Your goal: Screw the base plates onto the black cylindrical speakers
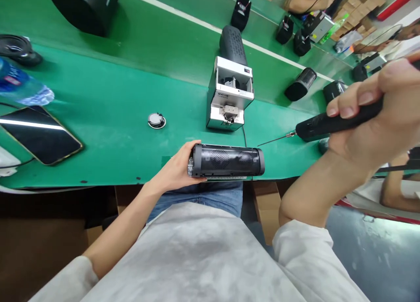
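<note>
A black cylindrical speaker (pixel 229 160) lies on its side at the near edge of the green bench. My left hand (pixel 179 166) is wrapped around its left end, thumb on top. Raised on the right, my right hand (pixel 364 101) grips the black handle of an electric screwdriver (pixel 315 126). Its thin bit points left and down, with the tip apart from the speaker's right end. Just beyond the speaker stands a white and grey screw feeder (pixel 229 94). A small round silver part (pixel 156 120) lies to its left on the bench.
A phone (pixel 42 133), a plastic bottle (pixel 22 83) and a black coiled item (pixel 18 48) lie at left. A large black speaker (pixel 85 9) stands behind. Black speaker housings (pixel 300 84) sit along the belt. Other people work at the far right.
</note>
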The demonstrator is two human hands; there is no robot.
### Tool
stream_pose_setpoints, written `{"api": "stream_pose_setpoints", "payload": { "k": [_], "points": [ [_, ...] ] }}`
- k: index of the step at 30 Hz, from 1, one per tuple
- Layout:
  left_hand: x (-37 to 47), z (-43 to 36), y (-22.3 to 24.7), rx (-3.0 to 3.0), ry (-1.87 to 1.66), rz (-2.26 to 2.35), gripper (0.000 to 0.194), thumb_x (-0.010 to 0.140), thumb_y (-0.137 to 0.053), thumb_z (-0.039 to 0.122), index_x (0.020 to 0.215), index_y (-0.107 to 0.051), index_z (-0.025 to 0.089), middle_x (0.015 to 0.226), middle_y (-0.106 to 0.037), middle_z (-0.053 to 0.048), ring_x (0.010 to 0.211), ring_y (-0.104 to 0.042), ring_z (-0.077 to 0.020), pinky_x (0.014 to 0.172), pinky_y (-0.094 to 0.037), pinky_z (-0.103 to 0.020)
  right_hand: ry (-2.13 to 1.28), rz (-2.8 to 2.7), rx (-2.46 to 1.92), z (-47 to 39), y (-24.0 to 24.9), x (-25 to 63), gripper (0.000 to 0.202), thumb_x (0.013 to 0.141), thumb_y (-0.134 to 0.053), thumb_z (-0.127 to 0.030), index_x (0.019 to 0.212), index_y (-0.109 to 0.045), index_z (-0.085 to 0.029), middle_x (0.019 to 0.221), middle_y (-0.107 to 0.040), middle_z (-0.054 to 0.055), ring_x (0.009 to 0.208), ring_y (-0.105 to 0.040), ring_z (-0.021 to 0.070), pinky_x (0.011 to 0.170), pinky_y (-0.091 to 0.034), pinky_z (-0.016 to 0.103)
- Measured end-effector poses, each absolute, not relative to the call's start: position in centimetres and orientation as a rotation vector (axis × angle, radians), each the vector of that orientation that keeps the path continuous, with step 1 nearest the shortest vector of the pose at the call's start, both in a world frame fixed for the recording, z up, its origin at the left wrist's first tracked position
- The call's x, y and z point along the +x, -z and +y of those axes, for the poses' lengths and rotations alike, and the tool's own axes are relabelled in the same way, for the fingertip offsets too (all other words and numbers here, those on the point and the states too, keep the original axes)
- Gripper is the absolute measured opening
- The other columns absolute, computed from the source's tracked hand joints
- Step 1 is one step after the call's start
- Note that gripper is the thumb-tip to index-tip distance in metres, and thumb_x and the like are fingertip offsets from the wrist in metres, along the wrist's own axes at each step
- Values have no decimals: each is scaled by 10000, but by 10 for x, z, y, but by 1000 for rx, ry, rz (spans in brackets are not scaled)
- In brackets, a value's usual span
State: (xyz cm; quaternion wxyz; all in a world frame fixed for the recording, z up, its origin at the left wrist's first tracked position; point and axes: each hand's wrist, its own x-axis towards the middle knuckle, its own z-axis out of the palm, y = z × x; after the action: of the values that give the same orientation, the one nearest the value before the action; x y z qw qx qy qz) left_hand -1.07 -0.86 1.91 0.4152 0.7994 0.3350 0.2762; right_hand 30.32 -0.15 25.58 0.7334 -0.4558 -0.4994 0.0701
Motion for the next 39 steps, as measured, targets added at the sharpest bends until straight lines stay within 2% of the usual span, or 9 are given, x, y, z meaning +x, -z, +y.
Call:
{"api": "stream_pose_setpoints", "payload": {
  "k": [1,4,8,12,17,25,28,33,39],
  "points": [
    [-11,-8,-19,2015,-695,839,1125,812,-994,368,1700,-307,290,1708,-518,-166,1562,-592,-421,1321,-523,-574,-112,-1110,-987,-6,-255,306,60,858,-738,-264,908,-705,-271,636,-335,-72,503,-421,95,465,-405,235],
    [-11,-8,-18,2030,-695,838,1117,819,-993,373,1695,-305,286,1706,-516,-172,1567,-587,-423,1320,-523,-576,-62,-1121,-916,-8,-250,306,171,887,-694,-195,993,-776,-302,629,-377,-79,503,-417,94,459,-387,225],
    [-11,-9,-19,2019,-674,858,1125,814,-996,379,1696,-303,303,1719,-508,-170,1561,-594,-436,1308,-533,-594,-147,-1127,-846,-3,-243,303,119,817,-698,-165,888,-701,-261,570,-425,-101,427,-388,96,374,-317,236],
    [-12,-10,-19,2008,-671,867,1137,818,-996,364,1708,-291,292,1716,-503,-185,1570,-584,-440,1316,-525,-600,-235,-1092,-928,-4,-226,307,154,770,-755,-179,885,-670,-237,538,-470,-112,388,-424,104,358,-345,242],
    [-14,-12,-17,1990,-673,866,1124,799,-1012,304,1687,-324,303,1676,-548,-182,1529,-626,-439,1315,-532,-627,-396,-1117,-971,-14,-197,311,246,823,-852,-153,920,-646,-246,605,-566,-97,392,-473,112,402,-441,257],
    [-15,-14,-19,1974,-673,906,1152,745,-1035,215,1669,-358,344,1661,-594,-152,1504,-669,-423,1265,-597,-585,-484,-1174,-901,-19,-185,321,261,903,-876,-146,970,-646,-250,663,-583,-82,418,-485,106,434,-444,254],
    [-15,-14,-20,1972,-674,912,1126,757,-1028,231,1667,-374,342,1664,-599,-148,1491,-682,-416,1252,-610,-569,-474,-1176,-899,-19,-184,322,252,911,-868,-153,973,-646,-254,661,-578,-83,421,-484,106,442,-446,255],
    [-14,-12,-19,1954,-675,900,1136,773,-1035,274,1688,-363,305,1674,-578,-189,1499,-666,-437,1268,-584,-618,-457,-1149,-918,-17,-183,322,276,874,-883,-170,954,-634,-256,649,-576,-91,419,-475,105,441,-447,251],
    [-13,-11,-16,1983,-698,856,1161,796,-1029,309,1717,-323,294,1689,-545,-195,1551,-615,-445,1325,-525,-627,-464,-1171,-1021,-11,-196,320,397,798,-995,-340,921,-630,-247,595,-526,-89,422,-497,128,435,-466,279]
  ]
}}
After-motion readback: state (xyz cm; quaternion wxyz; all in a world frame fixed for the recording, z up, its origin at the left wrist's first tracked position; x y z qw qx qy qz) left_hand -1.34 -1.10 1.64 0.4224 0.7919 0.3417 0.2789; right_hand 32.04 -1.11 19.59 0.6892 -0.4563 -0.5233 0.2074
